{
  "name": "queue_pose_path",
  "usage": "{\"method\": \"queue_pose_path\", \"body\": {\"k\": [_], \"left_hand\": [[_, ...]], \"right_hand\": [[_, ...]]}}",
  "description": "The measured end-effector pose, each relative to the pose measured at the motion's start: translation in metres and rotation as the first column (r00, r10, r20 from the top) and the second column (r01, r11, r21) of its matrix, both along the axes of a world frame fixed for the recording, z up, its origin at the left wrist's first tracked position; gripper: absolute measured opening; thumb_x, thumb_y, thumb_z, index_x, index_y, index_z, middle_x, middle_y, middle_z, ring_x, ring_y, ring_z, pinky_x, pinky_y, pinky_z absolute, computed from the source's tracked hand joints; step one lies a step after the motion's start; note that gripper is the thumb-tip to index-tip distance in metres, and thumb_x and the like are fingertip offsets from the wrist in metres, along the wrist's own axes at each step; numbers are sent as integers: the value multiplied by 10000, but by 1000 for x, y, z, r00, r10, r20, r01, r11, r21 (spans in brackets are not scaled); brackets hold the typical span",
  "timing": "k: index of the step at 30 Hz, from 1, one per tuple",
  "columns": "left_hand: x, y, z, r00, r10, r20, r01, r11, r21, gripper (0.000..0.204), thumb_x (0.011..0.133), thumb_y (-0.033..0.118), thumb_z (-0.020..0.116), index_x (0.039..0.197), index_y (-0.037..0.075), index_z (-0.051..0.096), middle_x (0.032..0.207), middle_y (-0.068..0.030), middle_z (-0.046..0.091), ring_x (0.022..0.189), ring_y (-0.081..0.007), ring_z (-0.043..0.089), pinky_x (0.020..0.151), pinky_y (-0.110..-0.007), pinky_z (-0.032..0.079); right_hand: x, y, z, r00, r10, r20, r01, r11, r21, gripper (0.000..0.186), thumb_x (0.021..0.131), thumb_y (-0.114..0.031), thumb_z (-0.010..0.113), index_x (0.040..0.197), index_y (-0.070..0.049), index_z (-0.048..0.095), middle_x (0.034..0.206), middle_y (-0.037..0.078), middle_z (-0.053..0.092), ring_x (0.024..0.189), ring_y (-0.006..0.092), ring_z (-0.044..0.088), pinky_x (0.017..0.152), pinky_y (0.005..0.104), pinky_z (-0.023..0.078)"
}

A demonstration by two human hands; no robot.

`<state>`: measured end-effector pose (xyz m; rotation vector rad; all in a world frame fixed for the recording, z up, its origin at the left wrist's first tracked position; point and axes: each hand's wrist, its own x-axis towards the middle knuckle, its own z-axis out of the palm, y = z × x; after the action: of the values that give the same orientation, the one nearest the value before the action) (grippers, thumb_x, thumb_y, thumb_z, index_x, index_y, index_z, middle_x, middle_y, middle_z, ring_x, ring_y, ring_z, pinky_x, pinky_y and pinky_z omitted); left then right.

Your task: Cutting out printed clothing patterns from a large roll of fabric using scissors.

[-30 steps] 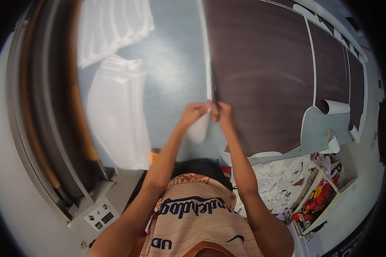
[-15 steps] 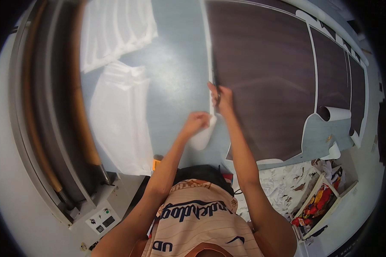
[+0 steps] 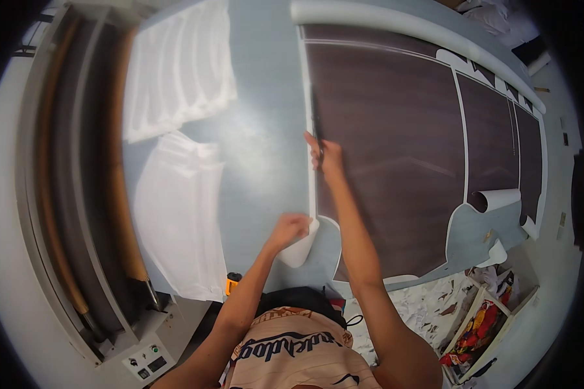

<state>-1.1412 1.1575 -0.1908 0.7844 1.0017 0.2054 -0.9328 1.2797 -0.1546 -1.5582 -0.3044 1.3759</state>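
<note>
My right hand grips black scissors, which lie along the white edge strip on the left side of a large dark brown printed paper sheet. Nearer my body, my left hand is closed on the lower end of the white strip, where a loose flap hangs out over the pale blue tabletop. The fingers of my left hand are slightly blurred.
White folded fabric pieces lie at left, beside a machine with long rollers. A paper roll runs along the back. An orange tool sits by the front edge. Below at right are paper scraps and a bin.
My right hand has separated from my left and travelled forward along the paper edge with the scissors. My left hand stays at the strip's near end. The camera view has shifted, showing more of the far side.
</note>
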Motion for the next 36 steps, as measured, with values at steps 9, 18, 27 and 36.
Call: {"method": "queue_pose_path", "body": {"k": [9, 18, 27, 36], "left_hand": [[3, 3, 6, 999, 11, -30, -13, 999, -43, 236, 961, 167, 664, 759, 45, 654, 703, -7, 621, 637, -98, 562, 609, -258, 454], [3, 3, 7, 1000, 22, 8, -22, 999, -48, 195, 969, 196, 680, 854, 40, 707, 725, 3, 636, 656, -85, 582, 636, -243, 482], [4, 5, 11, 999, -3, -41, 1, 999, -48, 207, 971, 209, 676, 856, 39, 699, 724, 4, 636, 639, -82, 582, 613, -240, 482], [4, 5, 11, 1000, -9, 4, 9, 999, -53, 212, 976, 230, 679, 880, 44, 713, 732, 15, 639, 652, -71, 578, 631, -236, 479]], "right_hand": [[18, 49, 2, 997, 36, 64, -36, 999, -9, 463, 802, -419, 848, 642, -105, 548, 569, -34, 491, 422, 69, 471, 399, 251, 391], [26, 96, 5, 996, 11, 85, -9, 1000, -27, 487, 757, -462, 871, 634, -121, 546, 573, -28, 506, 434, 74, 480, 406, 248, 374], [33, 133, 4, 996, -25, 85, 23, 1000, 22, 499, 767, -464, 863, 617, -115, 540, 565, -23, 525, 436, 76, 494, 409, 250, 385], [40, 146, 3, 995, -15, 99, 13, 999, 30, 508, 749, -464, 875, 602, -127, 524, 552, -28, 505, 419, 80, 473, 406, 255, 387]]}}
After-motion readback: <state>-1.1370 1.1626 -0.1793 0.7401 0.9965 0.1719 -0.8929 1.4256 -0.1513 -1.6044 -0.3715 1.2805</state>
